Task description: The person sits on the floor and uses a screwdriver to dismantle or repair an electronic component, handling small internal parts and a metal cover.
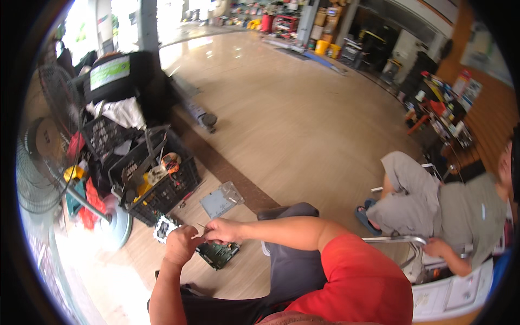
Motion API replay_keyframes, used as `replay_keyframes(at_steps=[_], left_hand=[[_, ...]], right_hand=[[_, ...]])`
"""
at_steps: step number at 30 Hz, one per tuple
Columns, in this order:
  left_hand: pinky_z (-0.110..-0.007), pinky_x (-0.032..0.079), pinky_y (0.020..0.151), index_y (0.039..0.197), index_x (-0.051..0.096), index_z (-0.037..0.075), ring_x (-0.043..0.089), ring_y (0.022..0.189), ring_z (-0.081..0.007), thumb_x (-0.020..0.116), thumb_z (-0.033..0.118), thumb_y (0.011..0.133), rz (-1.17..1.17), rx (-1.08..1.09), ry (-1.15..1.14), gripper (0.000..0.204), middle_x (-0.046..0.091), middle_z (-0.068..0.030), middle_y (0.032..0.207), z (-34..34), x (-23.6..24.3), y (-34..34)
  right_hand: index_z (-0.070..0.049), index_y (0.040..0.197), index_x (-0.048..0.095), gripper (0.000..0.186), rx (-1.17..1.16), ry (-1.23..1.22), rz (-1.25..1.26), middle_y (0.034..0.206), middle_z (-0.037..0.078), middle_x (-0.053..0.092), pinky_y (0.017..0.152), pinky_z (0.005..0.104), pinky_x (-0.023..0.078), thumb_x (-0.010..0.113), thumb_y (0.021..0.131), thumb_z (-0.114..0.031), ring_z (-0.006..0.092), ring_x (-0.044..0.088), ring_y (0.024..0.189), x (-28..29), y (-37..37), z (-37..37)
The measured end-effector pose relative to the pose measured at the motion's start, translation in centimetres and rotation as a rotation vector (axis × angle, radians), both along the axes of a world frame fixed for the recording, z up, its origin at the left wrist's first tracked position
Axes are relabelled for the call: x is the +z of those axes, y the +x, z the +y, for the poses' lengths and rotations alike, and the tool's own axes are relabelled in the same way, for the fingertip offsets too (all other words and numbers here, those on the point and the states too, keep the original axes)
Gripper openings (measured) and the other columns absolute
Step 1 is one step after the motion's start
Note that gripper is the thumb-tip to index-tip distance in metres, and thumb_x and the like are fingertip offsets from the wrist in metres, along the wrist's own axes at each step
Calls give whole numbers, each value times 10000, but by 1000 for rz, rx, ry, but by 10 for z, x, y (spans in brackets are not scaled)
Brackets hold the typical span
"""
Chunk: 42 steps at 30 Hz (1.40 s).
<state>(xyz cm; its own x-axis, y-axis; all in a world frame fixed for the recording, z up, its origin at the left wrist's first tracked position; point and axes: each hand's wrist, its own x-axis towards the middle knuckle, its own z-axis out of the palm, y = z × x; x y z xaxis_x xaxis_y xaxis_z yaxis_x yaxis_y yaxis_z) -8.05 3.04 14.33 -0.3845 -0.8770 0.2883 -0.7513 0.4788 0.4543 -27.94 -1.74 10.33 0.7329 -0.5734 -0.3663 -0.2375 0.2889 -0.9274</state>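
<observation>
Both hands, left hand (181, 244) and right hand (222, 230), pinch a thin wire (201, 226) above a green circuit board (218, 253).

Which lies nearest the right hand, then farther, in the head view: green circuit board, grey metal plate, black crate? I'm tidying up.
1. Green circuit board, just below the right hand.
2. Grey metal plate, above it on the floor.
3. Black crate, farther left.

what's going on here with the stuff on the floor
A person sits low over a tiled floor, both hands together in front of them. The left hand is closed and the right hand pinches a thin stick-like item against it; what it is cannot be told. Below the hands lies a green circuit board, with a grey flat panel and a black crate of tools beyond. Another person sits to the right.
</observation>
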Motion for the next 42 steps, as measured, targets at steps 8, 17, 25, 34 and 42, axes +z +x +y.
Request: replay_keyframes(at_steps=[8,17,25,34,42], left_hand=[[-410,506,648,792,638,36,631,719,-334,797,143,674,29,97,149,225,647,-124,772,11,-8,24],[-403,509,623,857,651,54,642,703,-314,752,127,737,39,254,301,173,650,-132,791,21,-52,28],[-395,524,630,862,635,26,649,716,-317,725,60,759,149,50,168,141,655,-146,806,32,-26,-25],[-351,526,650,914,666,-13,662,704,-276,687,67,804,320,198,303,138,679,-168,851,72,-47,4],[-292,520,630,1005,650,-50,658,684,-180,596,110,903,751,471,480,198,679,-115,818,45,-42,21]], right_hand=[[-46,910,595,111,15,249,-56,749,-4,585,489,213,389,585,908,-157,47,485,573,6,-14,4],[-15,907,589,163,36,-263,-173,754,2,589,612,264,438,607,902,-177,74,514,673,52,-27,-23],[-14,834,607,175,-202,-747,-63,699,118,638,619,336,476,639,839,-187,176,609,656,27,-24,-62],[-11,816,611,163,-124,-897,56,733,175,660,627,406,504,621,823,-173,336,662,701,-24,-8,-33],[5,863,610,146,33,-877,-72,772,192,653,669,426,496,609,824,-137,358,648,745,-11,16,-11]])
